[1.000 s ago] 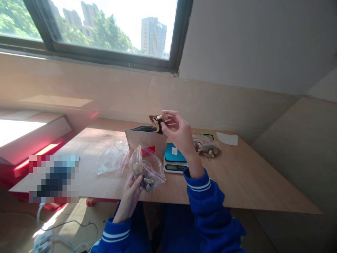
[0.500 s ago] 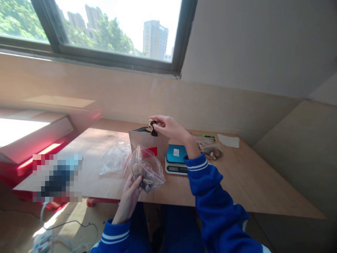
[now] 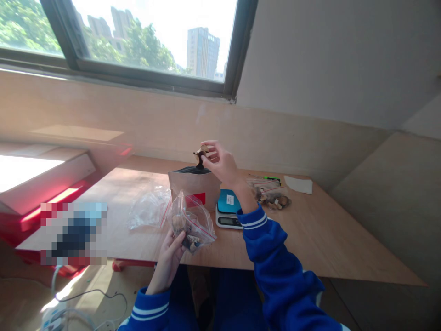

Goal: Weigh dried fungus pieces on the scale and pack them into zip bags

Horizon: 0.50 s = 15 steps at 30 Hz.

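My left hand is closed on the lower side of a clear zip bag with a red seal line, holding brown and dark dried pieces that look like mushrooms. My right hand pinches a tan and dark dried piece, its kind hard to tell, just above the mouth of a brown paper pouch. The pouch stands upright with its dark top open and a red patch on its front, partly hidden behind the zip bag.
A kitchen scale with a blue top stands right of the pouch. Filled zip bags, a green-handled tool and white paper lie further right. Clear plastic bags lie left. A blurred-out object is at the left edge.
My right hand has risen slightly above the pouch with the dried piece, and its forearm has shifted a little left. My left hand and the zip bag have hardly moved.
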{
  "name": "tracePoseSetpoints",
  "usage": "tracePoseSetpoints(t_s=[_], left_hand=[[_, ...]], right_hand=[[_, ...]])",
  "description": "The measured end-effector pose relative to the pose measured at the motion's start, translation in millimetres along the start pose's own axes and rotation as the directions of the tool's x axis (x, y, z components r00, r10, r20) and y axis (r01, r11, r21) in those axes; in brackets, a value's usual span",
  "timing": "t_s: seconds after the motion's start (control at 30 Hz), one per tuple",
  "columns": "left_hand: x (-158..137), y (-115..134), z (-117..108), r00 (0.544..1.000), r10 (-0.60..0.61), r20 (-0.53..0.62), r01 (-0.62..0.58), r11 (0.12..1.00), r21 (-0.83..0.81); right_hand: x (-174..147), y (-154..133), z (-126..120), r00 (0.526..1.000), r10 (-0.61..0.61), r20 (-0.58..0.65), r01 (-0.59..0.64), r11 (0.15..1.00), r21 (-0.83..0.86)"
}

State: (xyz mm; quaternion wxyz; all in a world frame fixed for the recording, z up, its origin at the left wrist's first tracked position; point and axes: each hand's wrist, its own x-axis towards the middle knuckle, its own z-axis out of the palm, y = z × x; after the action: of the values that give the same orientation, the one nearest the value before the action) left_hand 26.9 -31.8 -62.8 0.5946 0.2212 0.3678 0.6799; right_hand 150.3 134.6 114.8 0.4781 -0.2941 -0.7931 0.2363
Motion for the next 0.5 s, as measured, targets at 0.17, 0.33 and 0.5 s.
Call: tracePoseSetpoints(t_s=[0.17, 0.33, 0.5], left_hand=[[1, 0, -2, 1.0, 0.002, 0.01, -0.002, 1.0, -0.01], [0, 0, -1, 1.0, 0.006, -0.005, -0.006, 1.0, 0.003], [0, 1, 2, 1.0, 0.011, 0.003, -0.011, 1.0, -0.009]], right_hand=[[-17, 5, 11, 0.989, -0.118, 0.084, 0.126, 0.987, -0.103], [-30, 12, 11, 0.971, -0.2, 0.129, 0.217, 0.968, -0.127], [-34, 14, 7, 0.96, -0.24, 0.145, 0.266, 0.943, -0.202]])
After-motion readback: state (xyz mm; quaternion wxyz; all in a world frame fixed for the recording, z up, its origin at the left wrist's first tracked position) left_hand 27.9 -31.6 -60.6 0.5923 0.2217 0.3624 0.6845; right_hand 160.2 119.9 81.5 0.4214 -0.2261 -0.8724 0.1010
